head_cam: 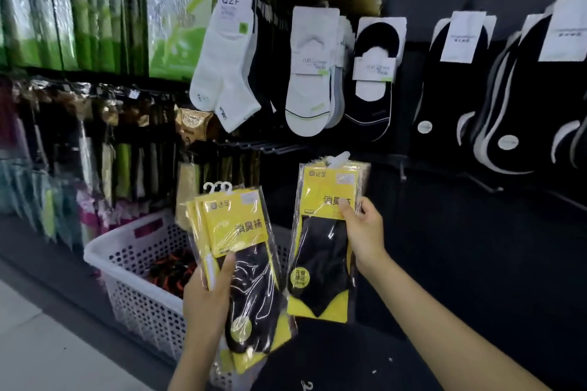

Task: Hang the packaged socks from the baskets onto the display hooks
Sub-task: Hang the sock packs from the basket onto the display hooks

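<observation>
One pack [324, 251] is held near the bare hooks [263, 147] by the right hand [365, 232] and a stack [247, 263] over the basket [133, 267] by the left hand [206, 295], fingers [347, 207] clamped on each; the hanger [339, 159] should be slid fully on.

Left hand: the left hand [206, 295] grips a stack of sock packs [251, 279] at its lower left edge, the left thumb [226, 267] laid across the front, the other fingers hidden behind.
Right hand: the right hand [365, 232] holds a single sock pack [324, 257] by its right edge, the right thumb [347, 207] pressed on the front, the other fingers curled behind.
Left forearm: the left forearm [187, 365], bare, rises steeply from the bottom edge.
Right forearm: the right forearm [451, 330], bare, reaches in from the lower right, angled up and leftward.
Relative pose: the right hand is higher than the left; the two hands are apart.
</observation>
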`<state>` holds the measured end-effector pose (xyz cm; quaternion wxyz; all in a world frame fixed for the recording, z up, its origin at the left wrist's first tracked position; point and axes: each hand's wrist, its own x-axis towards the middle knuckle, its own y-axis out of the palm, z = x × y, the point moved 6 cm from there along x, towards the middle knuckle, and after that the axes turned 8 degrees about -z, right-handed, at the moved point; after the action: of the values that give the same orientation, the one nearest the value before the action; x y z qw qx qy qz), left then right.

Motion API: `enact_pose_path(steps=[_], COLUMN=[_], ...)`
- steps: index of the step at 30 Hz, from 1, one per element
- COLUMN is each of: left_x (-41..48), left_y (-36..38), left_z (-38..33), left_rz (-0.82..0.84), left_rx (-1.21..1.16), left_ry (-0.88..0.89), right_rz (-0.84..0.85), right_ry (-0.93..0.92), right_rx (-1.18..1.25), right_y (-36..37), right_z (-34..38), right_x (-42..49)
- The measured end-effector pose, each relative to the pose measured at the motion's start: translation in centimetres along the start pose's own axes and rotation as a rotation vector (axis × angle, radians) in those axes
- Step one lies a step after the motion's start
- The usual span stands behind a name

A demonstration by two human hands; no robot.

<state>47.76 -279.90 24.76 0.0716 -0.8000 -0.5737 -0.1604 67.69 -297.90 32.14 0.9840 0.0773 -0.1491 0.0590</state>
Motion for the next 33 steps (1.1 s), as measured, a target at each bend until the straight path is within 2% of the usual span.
enact_pose_path(steps=[10,17,25,27,31,33], left_x=[1.1,0.7,-0.7,-1.1,-1.7,-2.1], left_y=[-1.2,-0.5,1.5,2.1,3.5,4.0], left_z=[1.9,2.0,1.2,0.8,0.7,0.6], left_rz=[-0.018,-0.03,0.132,0.179,0.285,0.321], left_rx=[-0.048,-0.05,-0.171,-0.188,-0.195,-0.187], left_ry=[-0.037,-0.082,-0.149,-0.182,-0.219,-0.186], right_rz=[-0.164,-0.377,-0.461,-0.369,0.17,0.347], right_ry=[-0.04,0.14,0.094,0.074,0.091,0.094], right_rx=[-0.11,-0.209,-0.217,-0.18,-0.105,-0.088], right_y=[0.7,-1.0,-3.2,-2.8,1.0,2.4], right_z=[-3.0,-5.2,-5.2,-4.7,-2.7,-1.9], right_x=[4.2,7.8,3.7,1.5,-3.6,-5.8])
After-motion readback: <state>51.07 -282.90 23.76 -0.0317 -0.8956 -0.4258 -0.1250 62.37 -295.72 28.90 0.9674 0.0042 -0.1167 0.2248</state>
